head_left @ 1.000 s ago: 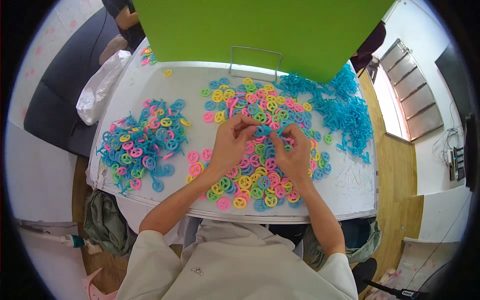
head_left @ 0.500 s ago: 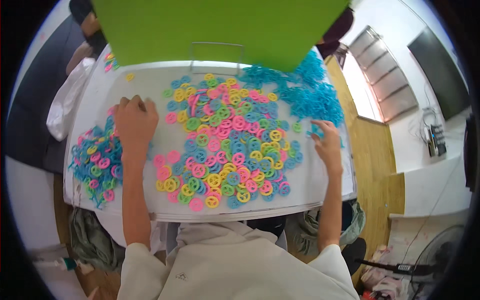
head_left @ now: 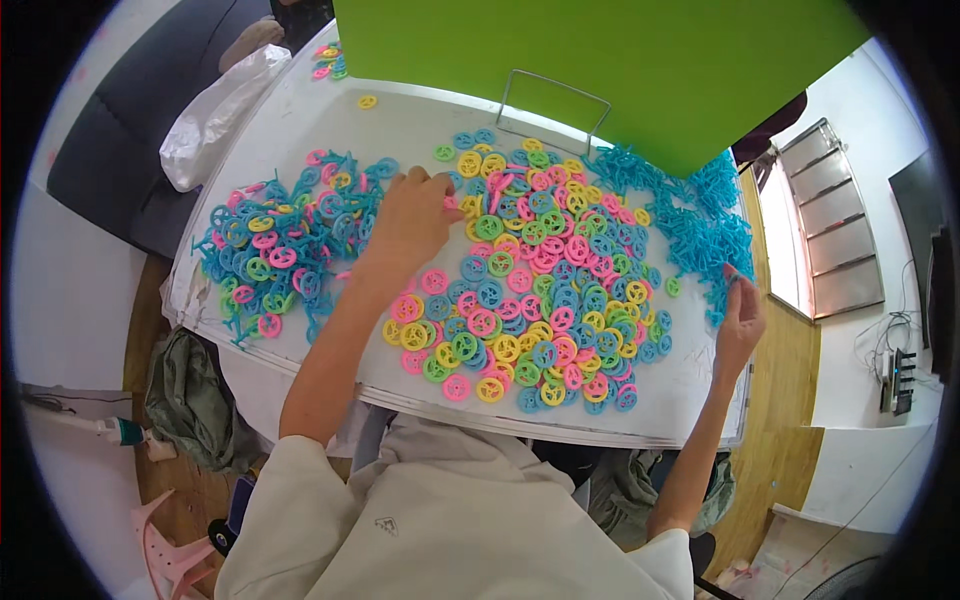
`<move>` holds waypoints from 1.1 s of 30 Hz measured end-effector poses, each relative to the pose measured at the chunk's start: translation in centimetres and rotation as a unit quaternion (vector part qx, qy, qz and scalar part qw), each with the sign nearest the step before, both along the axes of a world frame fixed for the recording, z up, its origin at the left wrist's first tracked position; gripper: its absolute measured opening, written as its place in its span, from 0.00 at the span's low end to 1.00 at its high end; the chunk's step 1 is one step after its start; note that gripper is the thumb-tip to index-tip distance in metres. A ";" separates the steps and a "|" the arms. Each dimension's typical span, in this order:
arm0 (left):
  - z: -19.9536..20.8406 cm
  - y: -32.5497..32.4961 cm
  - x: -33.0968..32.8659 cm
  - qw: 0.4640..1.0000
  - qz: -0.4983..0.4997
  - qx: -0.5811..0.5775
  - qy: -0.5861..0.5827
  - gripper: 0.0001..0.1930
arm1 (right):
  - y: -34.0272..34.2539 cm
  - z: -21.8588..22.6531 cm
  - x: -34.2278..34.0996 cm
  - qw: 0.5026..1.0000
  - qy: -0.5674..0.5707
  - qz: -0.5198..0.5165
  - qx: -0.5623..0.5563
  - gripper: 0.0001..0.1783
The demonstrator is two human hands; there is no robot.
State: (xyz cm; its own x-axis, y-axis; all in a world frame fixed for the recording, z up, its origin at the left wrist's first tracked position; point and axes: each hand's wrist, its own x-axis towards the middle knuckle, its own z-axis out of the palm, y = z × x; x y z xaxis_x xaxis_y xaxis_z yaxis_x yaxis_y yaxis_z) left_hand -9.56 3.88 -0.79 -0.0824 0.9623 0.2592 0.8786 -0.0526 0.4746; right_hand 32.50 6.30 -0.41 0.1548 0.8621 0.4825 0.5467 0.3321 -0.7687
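A broad spread of small spoked plastic wheels [head_left: 545, 300] in pink, yellow, green and blue covers the middle of the white table [head_left: 400, 125]. At its upper left edge is my left hand [head_left: 410, 220], its fingers closed at the tips around a pink wheel [head_left: 451, 204], mostly hidden. Far right, a heap of thin blue plastic pieces [head_left: 700, 225] lies by the table's edge. My right hand [head_left: 738, 318] pinches at the heap's near end; a blue piece seems to be between its fingertips, only partly visible. Left of my left hand sits a pile of blue pieces with wheels on them [head_left: 275, 245].
A tall green panel [head_left: 600, 70] with a wire handle frame [head_left: 555, 100] stands along the table's far side. More coloured parts [head_left: 330, 60] lie at the far left corner. A white plastic bag [head_left: 220, 115] hangs by the left edge. Part of another person shows beyond the panel.
My view has turned, so the table appears shifted right and tilted. My left hand has moved right to the wheels' edge. My right hand has moved onto the blue heap, its fingers closing.
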 end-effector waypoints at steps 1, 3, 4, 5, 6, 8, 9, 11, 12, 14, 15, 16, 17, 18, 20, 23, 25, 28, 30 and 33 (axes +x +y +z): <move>-1.2 0.0 0.1 0.996 0.036 0.058 0.065 0.12 | 0.3 0.3 -0.9 0.997 0.077 0.025 -0.018 0.11; -2.4 0.7 0.6 0.996 0.044 0.062 0.046 0.10 | 1.0 0.9 -2.3 0.986 0.154 0.049 -0.033 0.12; -2.9 0.9 0.6 0.996 0.051 0.065 0.027 0.09 | 1.3 1.1 -3.0 0.962 0.238 0.114 -0.064 0.13; -2.9 1.1 0.5 0.996 0.050 0.068 0.029 0.09 | 1.6 1.2 -3.8 0.926 0.320 0.178 -0.093 0.14; -2.9 1.3 0.5 0.998 0.041 0.052 0.018 0.08 | 1.4 2.0 -5.2 0.926 0.321 0.176 -0.091 0.14; -2.2 1.2 0.8 0.999 0.028 0.038 0.009 0.07 | 0.5 3.4 -8.7 0.921 0.317 0.162 -0.156 0.14; -1.1 1.0 1.2 0.998 0.013 0.050 -0.031 0.07 | 0.5 3.3 -9.7 0.920 0.303 0.174 -0.177 0.14; 0.7 0.6 2.2 0.996 -0.007 0.063 -0.070 0.06 | 0.1 2.6 -11.2 0.919 0.291 0.180 -0.195 0.14; 1.5 0.4 2.8 0.972 -0.047 0.020 -0.230 0.05 | -0.1 2.3 -12.0 0.915 0.259 0.212 -0.227 0.13; 2.0 -0.1 4.3 0.920 -0.089 -0.025 -0.382 0.04 | -0.6 2.1 -13.7 0.908 0.227 0.241 -0.257 0.12; 2.0 -0.6 5.2 0.874 -0.123 -0.037 -0.469 0.05 | -1.0 2.1 -14.5 0.904 0.227 0.250 -0.264 0.12; 2.0 -0.9 6.0 0.818 -0.155 -0.049 -0.552 0.05 | -1.3 2.1 -15.0 0.899 0.226 0.259 -0.271 0.12; 2.0 -1.2 6.6 0.818 -0.155 -0.049 -0.552 0.05 | -1.5 1.9 -15.3 0.899 0.227 0.258 -0.270 0.12; 1.9 -1.4 7.2 0.809 -0.160 -0.053 -0.563 0.06 | -1.6 1.8 -15.5 0.903 0.207 0.267 -0.267 0.12; 1.7 -1.6 7.5 0.799 -0.165 -0.058 -0.575 0.07 | -1.8 1.5 -15.7 0.906 0.187 0.274 -0.263 0.13; 1.2 -1.6 7.5 0.816 -0.173 -0.077 -0.547 0.09 | -1.9 1.1 -16.0 0.904 0.167 0.299 -0.256 0.14; 1.4 -1.6 7.5 0.795 -0.174 -0.137 -0.565 0.12 | -2.0 0.9 -16.4 0.918 0.136 0.276 -0.248 0.14; 1.4 -1.7 7.7 0.794 -0.155 -0.115 -0.577 0.11 | -2.4 1.3 -17.0 0.935 0.141 0.280 -0.168 0.14; 1.4 -1.8 8.0 0.784 -0.150 -0.109 -0.593 0.11 | -2.4 1.2 -16.9 0.935 0.139 0.269 -0.187 0.14; 1.3 -1.9 8.0 0.782 -0.145 -0.120 -0.594 0.10 | -2.6 1.5 -16.9 0.933 0.142 0.265 -0.198 0.14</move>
State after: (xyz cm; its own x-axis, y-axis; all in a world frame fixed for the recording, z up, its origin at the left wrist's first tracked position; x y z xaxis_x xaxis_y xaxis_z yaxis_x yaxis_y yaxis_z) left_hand -1.56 1.98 0.50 0.1021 0.9944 -0.0258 -0.2230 0.0482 0.9736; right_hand 15.61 3.69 1.07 -0.2707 0.9558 0.1151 0.1409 0.1576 -0.9774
